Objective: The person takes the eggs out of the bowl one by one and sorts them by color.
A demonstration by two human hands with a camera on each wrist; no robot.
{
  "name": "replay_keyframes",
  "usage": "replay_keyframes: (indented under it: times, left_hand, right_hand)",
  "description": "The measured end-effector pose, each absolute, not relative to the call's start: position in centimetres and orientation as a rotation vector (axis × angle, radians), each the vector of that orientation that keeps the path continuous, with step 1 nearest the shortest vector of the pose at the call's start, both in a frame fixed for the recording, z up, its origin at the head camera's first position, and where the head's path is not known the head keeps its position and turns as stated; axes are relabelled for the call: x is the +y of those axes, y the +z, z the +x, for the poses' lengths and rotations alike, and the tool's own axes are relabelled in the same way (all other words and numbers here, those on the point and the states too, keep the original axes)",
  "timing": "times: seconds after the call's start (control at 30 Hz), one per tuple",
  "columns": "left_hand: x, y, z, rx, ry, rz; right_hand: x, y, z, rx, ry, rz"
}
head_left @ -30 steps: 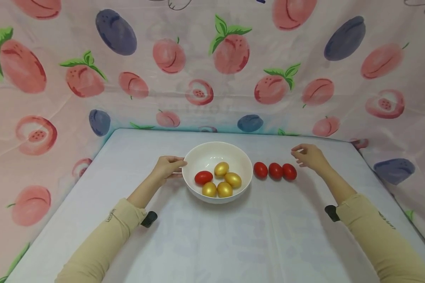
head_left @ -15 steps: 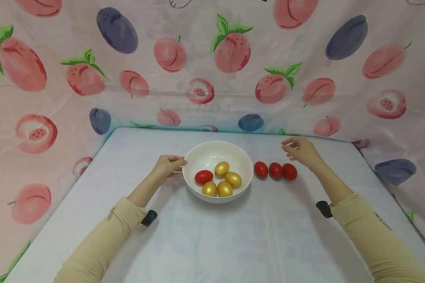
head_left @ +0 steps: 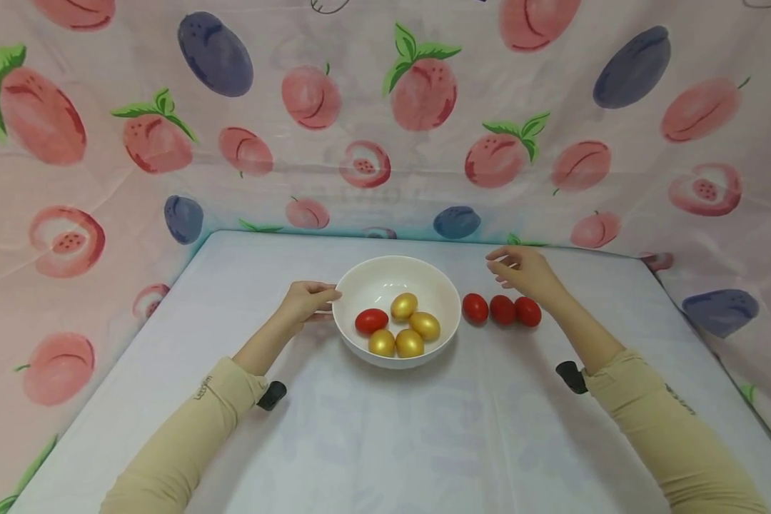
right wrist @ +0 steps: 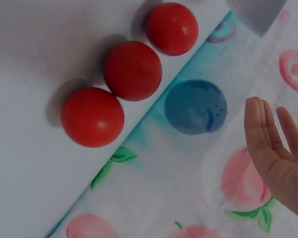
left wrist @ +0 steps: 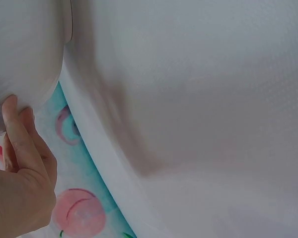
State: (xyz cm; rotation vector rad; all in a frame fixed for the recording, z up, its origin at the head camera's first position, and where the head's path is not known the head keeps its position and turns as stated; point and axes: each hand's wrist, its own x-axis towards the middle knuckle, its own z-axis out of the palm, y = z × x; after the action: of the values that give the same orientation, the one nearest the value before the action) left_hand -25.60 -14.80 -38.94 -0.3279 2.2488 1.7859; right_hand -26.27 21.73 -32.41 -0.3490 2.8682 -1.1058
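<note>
A white bowl (head_left: 395, 360) stands mid-table in the head view, with a red egg (head_left: 371, 321) and several golden eggs (head_left: 404, 306) inside. My left hand (head_left: 303, 303) pinches its left rim, thumb on top and fingers beneath; the left wrist view shows those fingertips against the bowl's outer wall (left wrist: 27, 49). Three red eggs (head_left: 502, 310) lie in a row just right of the bowl. Above and behind them hovers my right hand (head_left: 525, 273), fingers loosely bent and holding nothing. The right wrist view has the three eggs (right wrist: 133, 70) apart from that hand (right wrist: 280, 153).
A pale cloth covers the table (head_left: 385, 442). Behind and at the sides hangs a fruit-printed curtain (head_left: 360, 93), meeting the table's back edge. Each wrist carries a dark camera (head_left: 572, 377) below the sleeve cuff.
My right hand has moved left and slightly away from me, from beyond the row's right end to above the eggs. The left hand, bowl and eggs stay in place.
</note>
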Motion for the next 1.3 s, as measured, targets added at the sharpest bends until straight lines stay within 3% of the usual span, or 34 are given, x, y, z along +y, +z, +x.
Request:
replay_keyframes:
  times: [0.67,1.3]
  left_hand:
    - [-14.7,-38.8,-25.7,2.255,1.777,-0.358]
    - [-14.6,-38.7,-25.5,2.260,1.773,-0.364]
  right_hand:
    - [17.0,-33.0,-26.6,2.761,-1.024,-0.443]
    - [11.8,-31.6,-25.3,2.725,-0.725,-0.842]
